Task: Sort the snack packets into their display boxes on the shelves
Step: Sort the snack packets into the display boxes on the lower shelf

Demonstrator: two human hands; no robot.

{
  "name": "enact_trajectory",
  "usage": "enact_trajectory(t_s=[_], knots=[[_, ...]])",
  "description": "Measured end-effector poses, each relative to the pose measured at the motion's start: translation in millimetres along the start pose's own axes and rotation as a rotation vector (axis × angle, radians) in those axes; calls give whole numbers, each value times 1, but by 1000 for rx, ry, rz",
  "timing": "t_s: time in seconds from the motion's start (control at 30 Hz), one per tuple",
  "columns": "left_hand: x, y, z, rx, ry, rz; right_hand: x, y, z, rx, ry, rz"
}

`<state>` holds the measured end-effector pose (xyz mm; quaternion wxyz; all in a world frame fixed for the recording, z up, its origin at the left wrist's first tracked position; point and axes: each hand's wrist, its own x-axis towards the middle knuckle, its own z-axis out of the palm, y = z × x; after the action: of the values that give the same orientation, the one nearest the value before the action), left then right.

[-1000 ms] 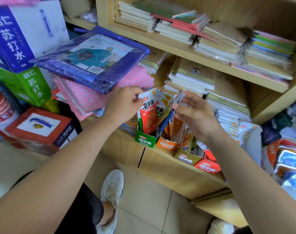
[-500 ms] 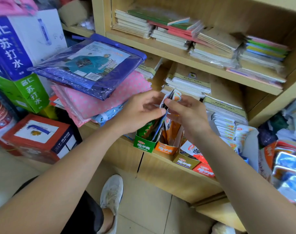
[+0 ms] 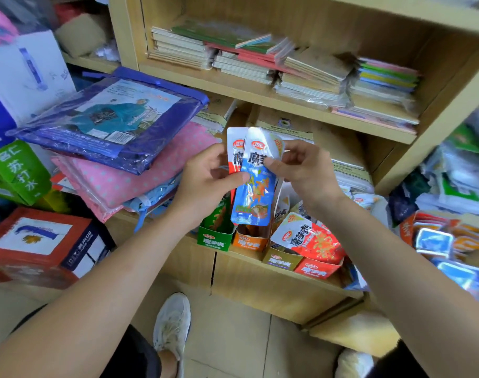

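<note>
A blue snack packet (image 3: 256,186) stands upright in front of me, with a red-and-white packet (image 3: 235,151) fanned out behind it. My left hand (image 3: 205,178) pinches both packets from the left side, thumb on the front. My right hand (image 3: 301,167) pinches the blue packet's upper right edge. Below them a row of display boxes sits on the low shelf: a green box (image 3: 213,240), an orange box (image 3: 249,242), a tan box (image 3: 280,260) and a red box (image 3: 316,270). A loose red packet (image 3: 312,240) lies across the tan and red boxes.
Stacked raincoat packs (image 3: 115,124) in blue and pink lie on the shelf to the left. Notebook piles (image 3: 260,61) fill the upper shelf. Cartons (image 3: 39,244) stand on the floor at left; more snack packs (image 3: 448,246) are heaped at right. My shoe (image 3: 172,326) is on the tiled floor.
Both hands rose from the display boxes, lifting the blue packet and the red-and-white one clear of them. The camera tilted and moved closer to the shelf.
</note>
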<state>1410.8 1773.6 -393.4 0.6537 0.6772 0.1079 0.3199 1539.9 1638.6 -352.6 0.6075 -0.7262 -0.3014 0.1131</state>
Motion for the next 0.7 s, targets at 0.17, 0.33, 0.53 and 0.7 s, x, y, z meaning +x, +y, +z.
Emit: enact_trajectory(t_s=[0.17, 0.33, 0.53, 0.7], knots=[[2, 5, 31, -149, -13, -29, -11, -6, -37, 360, -84, 44], [-2, 11, 72, -159, -83, -49, -28, -6, -94, 307, -87, -5], [3, 13, 115, 5, 60, 18, -47, 13, -173, 110, 364, -84], [4, 8, 139, 50, 38, 20, -69, 51, -210, -233, 719, -139]])
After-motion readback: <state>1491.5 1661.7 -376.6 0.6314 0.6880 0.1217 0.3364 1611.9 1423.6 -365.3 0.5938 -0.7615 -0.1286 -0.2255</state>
